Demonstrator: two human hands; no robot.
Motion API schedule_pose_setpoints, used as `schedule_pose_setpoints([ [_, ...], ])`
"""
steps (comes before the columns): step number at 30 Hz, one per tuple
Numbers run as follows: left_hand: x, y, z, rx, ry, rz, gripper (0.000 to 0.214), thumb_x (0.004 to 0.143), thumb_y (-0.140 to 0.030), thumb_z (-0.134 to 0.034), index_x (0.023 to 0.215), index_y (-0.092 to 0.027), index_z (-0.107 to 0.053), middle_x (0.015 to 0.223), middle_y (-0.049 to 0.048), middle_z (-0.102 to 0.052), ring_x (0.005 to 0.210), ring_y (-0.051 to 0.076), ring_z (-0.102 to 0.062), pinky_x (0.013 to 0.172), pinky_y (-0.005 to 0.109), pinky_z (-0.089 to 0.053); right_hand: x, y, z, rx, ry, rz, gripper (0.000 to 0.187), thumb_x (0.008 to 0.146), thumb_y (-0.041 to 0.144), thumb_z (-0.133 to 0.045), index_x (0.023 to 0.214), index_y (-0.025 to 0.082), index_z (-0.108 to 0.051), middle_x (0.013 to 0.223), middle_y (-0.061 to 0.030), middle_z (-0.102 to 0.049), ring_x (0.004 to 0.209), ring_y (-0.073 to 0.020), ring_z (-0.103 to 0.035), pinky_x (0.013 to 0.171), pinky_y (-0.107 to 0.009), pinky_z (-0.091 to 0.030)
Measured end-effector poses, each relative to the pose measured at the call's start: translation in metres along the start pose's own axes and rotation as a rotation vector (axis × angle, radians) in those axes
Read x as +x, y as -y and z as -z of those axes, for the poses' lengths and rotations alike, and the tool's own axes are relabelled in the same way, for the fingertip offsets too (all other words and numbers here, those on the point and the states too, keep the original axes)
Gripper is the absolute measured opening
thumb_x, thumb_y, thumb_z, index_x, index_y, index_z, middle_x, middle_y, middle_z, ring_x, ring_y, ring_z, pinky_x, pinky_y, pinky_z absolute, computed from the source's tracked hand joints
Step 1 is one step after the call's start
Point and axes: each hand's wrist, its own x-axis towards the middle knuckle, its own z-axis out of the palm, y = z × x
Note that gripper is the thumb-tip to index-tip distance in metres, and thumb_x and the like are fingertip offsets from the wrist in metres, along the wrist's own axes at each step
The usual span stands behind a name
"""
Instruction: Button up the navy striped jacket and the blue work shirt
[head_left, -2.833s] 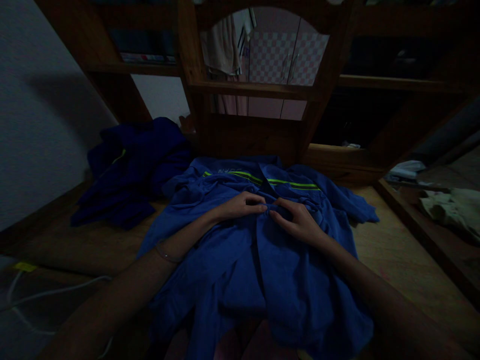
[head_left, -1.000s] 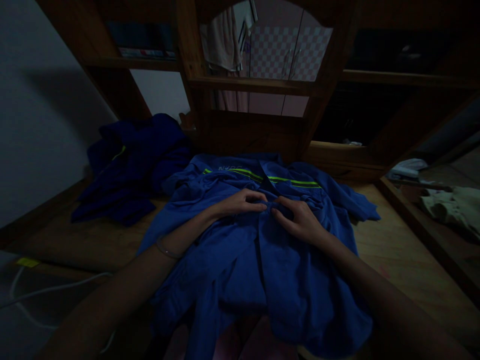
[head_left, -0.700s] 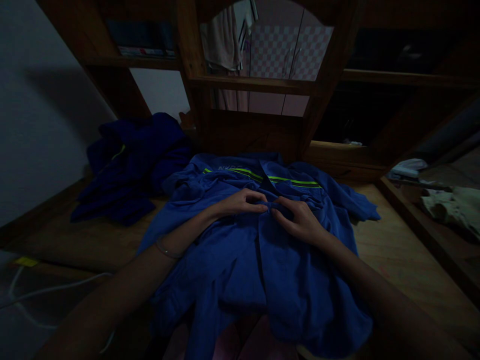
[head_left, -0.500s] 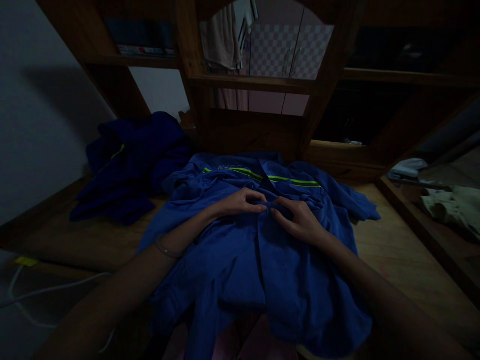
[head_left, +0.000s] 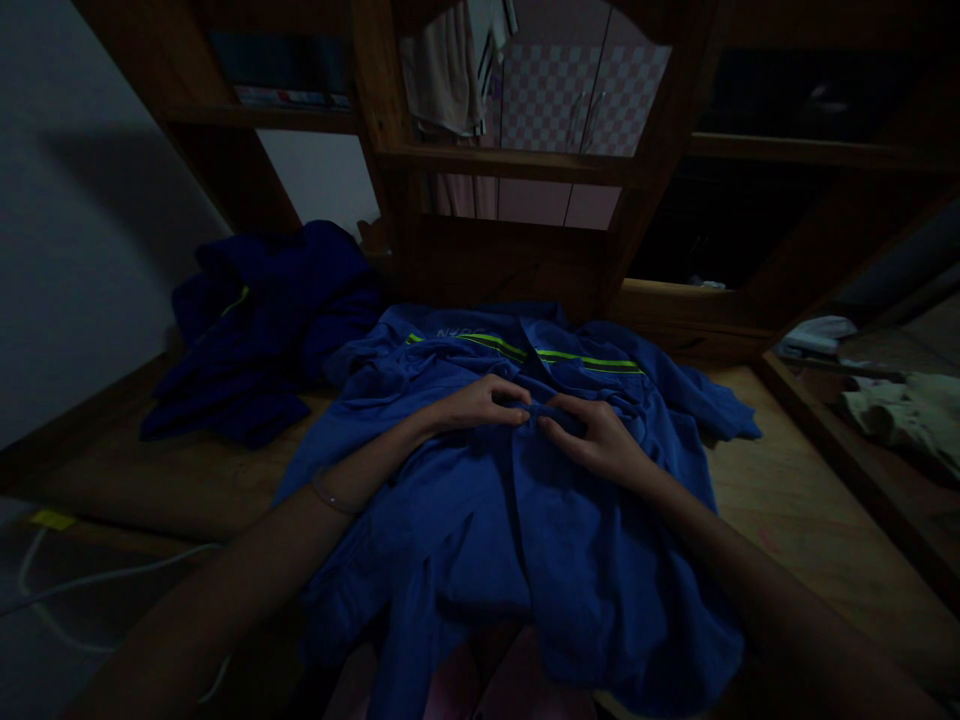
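A blue work shirt point(head_left: 465, 510) with bright yellow-green stripes across its chest lies spread out, its lower hem hanging over the near edge. At the middle of its front, my left hand point(head_left: 487, 402) pinches the placket cloth between thumb and fingers. My right hand point(head_left: 592, 435) grips the same strip just to the right, the fingertips of both hands almost meeting. Whether a button sits between them is too dark and small to make out. Below the hands the two front edges lie close together.
A second, darker blue garment point(head_left: 277, 320) is heaped at the left by the wall. The shirt rests on a wooden desk point(head_left: 795, 480) backed by a wooden shelf unit point(head_left: 517, 165). A white cable point(head_left: 120, 575) loops at lower left; pale cloth point(head_left: 900, 410) lies far right.
Both hands keep their hold on the shirt front, with only a very slight shift of the fingertips to the left. The shirt and surroundings stay the same.
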Motion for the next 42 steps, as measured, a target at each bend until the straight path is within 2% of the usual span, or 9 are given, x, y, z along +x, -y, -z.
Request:
schedule_pose_setpoints([
  [11, -0.0006, -0.0057, -0.0012, -0.073, 0.014, 0.016, 0.029, 0.079, -0.040, -0.059, 0.084, -0.011, -0.065, 0.070, -0.0010, -0.054, 0.067, 0.010, -0.048, 0.060, 0.019, -0.035, -0.0001, -0.0011, -0.0006, -0.022, -0.035, 0.014, 0.018, 0.089, 0.029, -0.048, 0.088, 0.016, -0.060, 0.072, 0.0008, -0.059, 0.061, -0.0111, -0.053, 0.055, -0.022, -0.035],
  [22, 0.0000, -0.0028, -0.0042, -0.160, -0.039, -0.001, 0.031, 0.080, -0.040, -0.061, 0.093, -0.012, -0.064, 0.086, 0.0028, -0.061, 0.080, 0.012, -0.054, 0.074, 0.022, -0.041, -0.0011, -0.0065, -0.0040, -0.201, -0.106, 0.084, 0.009, 0.085, 0.024, -0.051, 0.088, 0.018, -0.057, 0.070, 0.0009, -0.060, 0.057, -0.0105, -0.056, 0.055, -0.021, -0.036],
  [28, 0.0009, -0.0006, -0.0075, -0.205, -0.093, 0.032, 0.033, 0.078, -0.042, -0.063, 0.088, -0.011, -0.065, 0.081, 0.0036, -0.062, 0.072, 0.012, -0.055, 0.068, 0.021, -0.042, -0.0013, -0.0067, -0.0081, -0.245, -0.157, 0.068, 0.010, 0.085, 0.027, -0.051, 0.084, 0.019, -0.057, 0.064, 0.0015, -0.059, 0.053, -0.0103, -0.054, 0.051, -0.021, -0.033],
  [38, 0.0008, -0.0046, -0.0085, -0.186, -0.092, 0.050, 0.033, 0.077, -0.042, -0.063, 0.084, -0.010, -0.066, 0.074, 0.0005, -0.061, 0.066, 0.009, -0.053, 0.063, 0.019, -0.040, -0.0031, 0.0026, -0.0014, -0.141, -0.098, 0.068, 0.016, 0.090, 0.031, -0.047, 0.083, 0.018, -0.054, 0.066, 0.0005, -0.056, 0.057, -0.0116, -0.053, 0.055, -0.023, -0.034],
  [42, 0.0003, -0.0053, -0.0088, -0.178, -0.087, 0.044, 0.033, 0.077, -0.042, -0.063, 0.084, -0.010, -0.066, 0.075, 0.0019, -0.061, 0.069, 0.010, -0.054, 0.065, 0.020, -0.041, -0.0028, 0.0022, -0.0020, -0.118, -0.073, 0.061, 0.016, 0.089, 0.033, -0.049, 0.091, 0.018, -0.055, 0.073, -0.0009, -0.060, 0.060, -0.0126, -0.055, 0.056, -0.023, -0.036],
])
